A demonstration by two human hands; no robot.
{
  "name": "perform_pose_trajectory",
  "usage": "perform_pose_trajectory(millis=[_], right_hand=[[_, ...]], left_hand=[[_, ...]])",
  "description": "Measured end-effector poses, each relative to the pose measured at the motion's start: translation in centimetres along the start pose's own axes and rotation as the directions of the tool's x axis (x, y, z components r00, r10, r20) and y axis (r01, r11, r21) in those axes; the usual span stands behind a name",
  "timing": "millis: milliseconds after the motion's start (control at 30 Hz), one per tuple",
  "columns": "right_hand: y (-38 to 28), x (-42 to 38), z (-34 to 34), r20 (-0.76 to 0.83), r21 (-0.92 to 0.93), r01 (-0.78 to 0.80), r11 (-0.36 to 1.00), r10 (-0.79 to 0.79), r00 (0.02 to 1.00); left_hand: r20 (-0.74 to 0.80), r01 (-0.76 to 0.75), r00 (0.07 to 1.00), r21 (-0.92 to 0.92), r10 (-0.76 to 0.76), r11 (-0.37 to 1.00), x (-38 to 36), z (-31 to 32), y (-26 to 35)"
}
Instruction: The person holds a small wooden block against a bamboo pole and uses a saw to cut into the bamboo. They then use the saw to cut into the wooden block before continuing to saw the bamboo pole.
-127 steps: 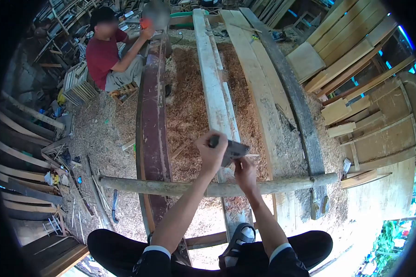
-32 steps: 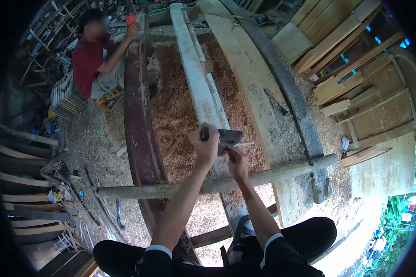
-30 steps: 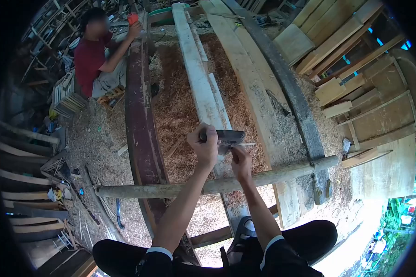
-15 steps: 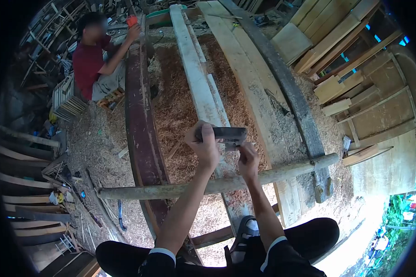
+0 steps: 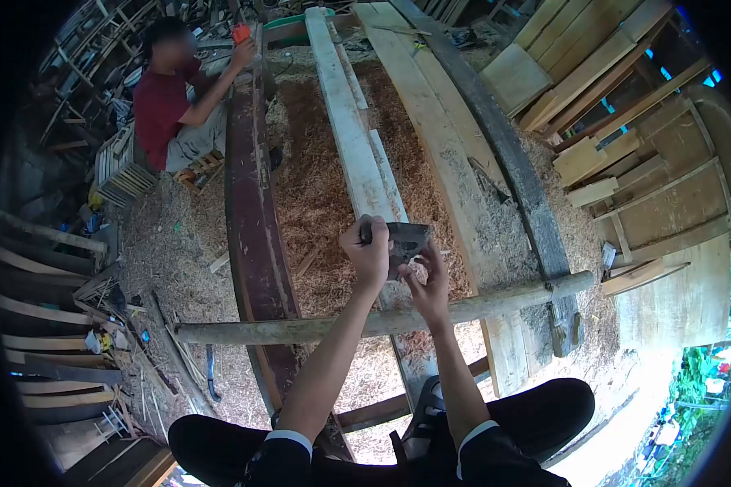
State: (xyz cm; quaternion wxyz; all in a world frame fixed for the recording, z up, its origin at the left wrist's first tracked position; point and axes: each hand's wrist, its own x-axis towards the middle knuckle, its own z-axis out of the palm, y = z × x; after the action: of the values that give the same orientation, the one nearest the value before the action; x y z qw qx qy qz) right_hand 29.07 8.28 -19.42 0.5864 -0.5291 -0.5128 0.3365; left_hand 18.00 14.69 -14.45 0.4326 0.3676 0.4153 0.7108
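Observation:
A dark, block-shaped tool (image 5: 407,237) is held above the whitish plank (image 5: 351,146), near the middle of the view. My left hand (image 5: 370,250) wraps round its left end, fingers closed. At its right end is my right hand (image 5: 427,284), with the fingers bent and pressed together at the tool's lower right side. What those fingertips pinch is too small to make out. Under my forearms a round pole (image 5: 333,331) lies across the planks.
A person in a dark red shirt (image 5: 161,109) sits at the upper left, holding an orange object (image 5: 241,33) by the maroon beam (image 5: 256,219). Wide boards (image 5: 439,130) run along the right. Wood shavings (image 5: 317,195) cover the ground. Boards (image 5: 577,49) lean at the upper right.
The tool has turned so that more of its broad face shows. My left hand has shifted slightly right, and my right hand has moved up against the tool's lower right side.

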Motion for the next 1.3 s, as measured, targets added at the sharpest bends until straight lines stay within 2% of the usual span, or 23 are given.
perform_pose_trajectory(millis=[100,200,267,367,467,500,567,600,633,700,767,833,867,967,1033,1067,1100,1133,1167,1200,1233,1267,1300], right_hand=[[-4.3,2.1,0.3,0.097,0.129,-0.009,0.992,-0.003,0.995],[-3.4,3.6,-0.4,0.179,0.118,-0.103,0.988,0.081,0.981],[-3.9,3.5,-0.2,0.163,0.164,-0.069,0.984,0.042,0.986],[-6.3,3.0,0.2,0.100,0.217,-0.015,0.976,-0.007,0.995],[-4.7,2.7,0.1,0.088,-0.062,0.161,0.985,-0.156,0.984],[-3.1,1.9,0.2,0.094,-0.058,0.152,0.987,-0.146,0.985],[-1.3,2.5,0.5,0.115,0.059,0.107,0.992,-0.113,0.987],[-1.8,2.1,0.3,0.149,0.043,0.018,0.999,-0.025,0.989],[-2.8,2.4,0.2,0.155,0.040,0.043,0.998,-0.048,0.987],[-5.2,2.6,0.4,0.158,-0.211,0.213,0.954,-0.181,0.971],[-7.9,2.5,0.5,0.191,-0.223,0.133,0.966,-0.090,0.977],[-8.4,3.0,0.7,0.189,-0.116,0.201,0.973,-0.177,0.966],[-8.0,3.2,0.2,0.246,-0.292,0.363,0.885,-0.297,0.923],[-1.8,2.2,0.1,0.214,-0.419,0.347,0.839,-0.280,0.936],[-5.3,2.1,-1.0,0.289,-0.447,0.328,0.832,-0.213,0.933],[-6.4,2.4,-1.4,0.300,-0.453,0.332,0.827,-0.210,0.931],[-7.3,3.4,-1.2,0.313,-0.450,0.352,0.820,-0.225,0.923],[-9.0,3.8,-0.9,0.325,-0.279,0.316,0.907,-0.221,0.919],[-10.9,3.7,-0.7,0.326,-0.270,0.328,0.905,-0.235,0.916],[-14.8,3.8,-0.4,0.275,0.014,-0.173,0.985,0.163,0.948],[-17.0,3.9,0.0,0.350,0.285,-0.620,0.731,0.522,0.777],[-16.8,4.3,-0.5,0.485,0.368,-0.717,0.592,0.536,0.691],[-17.3,4.7,-0.7,0.495,0.367,-0.716,0.593,0.527,0.690]], left_hand=[[-0.022,0.033,0.999,0.016,-0.032,0.999,0.2,0.1,0.7],[0.055,-0.015,0.998,0.054,0.012,0.998,-0.2,0.1,1.3],[0.005,0.063,0.998,0.007,-0.063,0.998,-0.2,0.4,1.9],[0.037,-0.033,0.999,-0.005,0.033,0.999,-0.3,0.6,3.5],[-0.048,-0.181,0.981,0.115,0.187,0.977,-0.8,0.6,3.4],[-0.054,-0.174,0.982,0.124,0.182,0.977,-1.6,-0.2,3.1],[-0.015,0.011,1.000,0.009,-0.010,1.000,-1.4,-0.8,1.1],[-0.010,-0.010,1.000,0.019,0.010,1.000,-1.2,-1.2,0.3],[-0.013,-0.029,0.999,0.003,0.029,1.000,-1.0,-1.1,0.6],[-0.028,-0.040,0.999,0.051,0.041,0.998,-1.0,-1.4,1.5],[-0.033,-0.021,0.999,0.073,0.023,0.997,-1.4,-1.3,3.4],[-0.070,-0.066,0.996,-0.100,0.059,0.993,-1.3,-0.5,4.2],[-0.077,-0.061,0.996,-0.101,0.054,0.993,-1.5,-0.4,3.2],[-0.008,-0.015,1.000,0.024,0.015,1.000,-2.0,-1.1,2.0],[0.005,0.056,0.998,0.053,-0.057,0.997,-3.3,-1.2,3.7],[0.118,-0.135,0.987,0.192,0.114,0.972,-3.2,-2.1,4.2],[0.116,-0.157,0.984,0.186,0.137,0.970,-2.5,-2.1,5.2],[0.238,-0.380,0.910,0.158,0.339,0.911,-2.3,-2.4,6.4],[0.351,-0.579,0.782,0.105,0.515,0.808,-2.2,-2.9,7.6],[0.555,-0.681,0.662,0.167,0.503,0.713,-2.1,-4.2,8.6],[0.551,-0.694,0.655,0.169,0.516,0.700,-2.5,-4.9,8.9],[0.631,-0.771,0.568,0.183,0.529,0.610,-2.9,-5.7,8.9],[0.706,-0.835,0.482,0.189,0.519,0.517,-3.0,-6.6,9.0]])
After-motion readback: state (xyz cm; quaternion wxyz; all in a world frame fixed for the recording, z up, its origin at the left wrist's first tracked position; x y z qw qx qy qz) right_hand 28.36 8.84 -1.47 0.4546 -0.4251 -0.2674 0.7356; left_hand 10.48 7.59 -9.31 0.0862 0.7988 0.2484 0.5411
